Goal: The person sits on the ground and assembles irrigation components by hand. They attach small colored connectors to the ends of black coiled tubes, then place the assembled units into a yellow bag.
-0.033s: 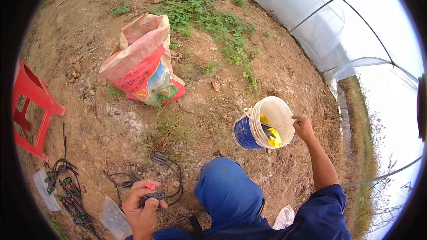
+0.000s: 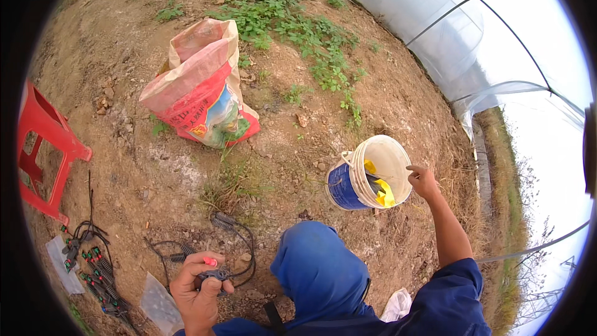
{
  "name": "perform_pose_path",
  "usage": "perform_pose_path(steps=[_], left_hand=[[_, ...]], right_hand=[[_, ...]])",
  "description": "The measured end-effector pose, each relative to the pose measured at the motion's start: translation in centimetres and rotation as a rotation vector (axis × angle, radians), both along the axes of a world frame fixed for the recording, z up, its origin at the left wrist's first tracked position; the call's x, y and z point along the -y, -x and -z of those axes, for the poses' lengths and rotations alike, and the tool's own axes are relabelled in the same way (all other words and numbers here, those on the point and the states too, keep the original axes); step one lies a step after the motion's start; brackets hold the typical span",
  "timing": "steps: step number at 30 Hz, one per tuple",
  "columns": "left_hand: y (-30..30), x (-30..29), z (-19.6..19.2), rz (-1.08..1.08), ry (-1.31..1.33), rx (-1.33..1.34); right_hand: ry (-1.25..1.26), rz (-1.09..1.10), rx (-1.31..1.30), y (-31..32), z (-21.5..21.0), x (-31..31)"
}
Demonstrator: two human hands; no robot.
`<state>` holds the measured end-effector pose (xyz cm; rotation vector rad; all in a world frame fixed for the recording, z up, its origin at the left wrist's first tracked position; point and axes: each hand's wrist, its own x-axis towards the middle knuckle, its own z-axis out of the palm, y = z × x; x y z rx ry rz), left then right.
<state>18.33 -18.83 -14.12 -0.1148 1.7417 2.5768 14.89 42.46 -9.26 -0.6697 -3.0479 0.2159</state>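
Grasping a dark fitting point(image 2: 219, 274) with a pink tip point(image 2: 210, 262) in the left hand point(image 2: 200, 286), low in the view, between thumb and curled fingers. Just beyond it on the soil point(image 2: 280, 177), black coiled cable point(image 2: 222, 221). Extending 1 finger of the right hand point(image 2: 423, 182) to the right rim of a white bucket point(image 2: 390, 152), with the others folded; cannot tell whether touching or holding it. Inside the bucket, yellow pieces point(image 2: 385, 193). Left of the left hand, a bundle of coiled cables point(image 2: 104, 277) with red and green ends, between 2 clear plastic bags point(image 2: 160, 306). Farther left, a red stool point(image 2: 53, 134).
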Motion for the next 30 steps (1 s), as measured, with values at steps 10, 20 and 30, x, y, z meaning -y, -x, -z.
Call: perform_pose_path(steps=[10, 20, 30], left_hand=[[-0.2, -0.4, -0.9, 0.017, -0.134, 0.105], [-0.8, 1.2, -0.9, 0.08, -0.251, 0.078], [-1.3, 4.3, -2.8, 0.008, -0.179, -0.033]], right_hand=[[0.422, 0.034, -0.075, 0.6, 5.8, 0.5], [0.163, -0.369, -0.709, 8.8, -8.0, 15.4], [1.93, -0.661, -0.462, 15.5, -9.1, 39.8]])
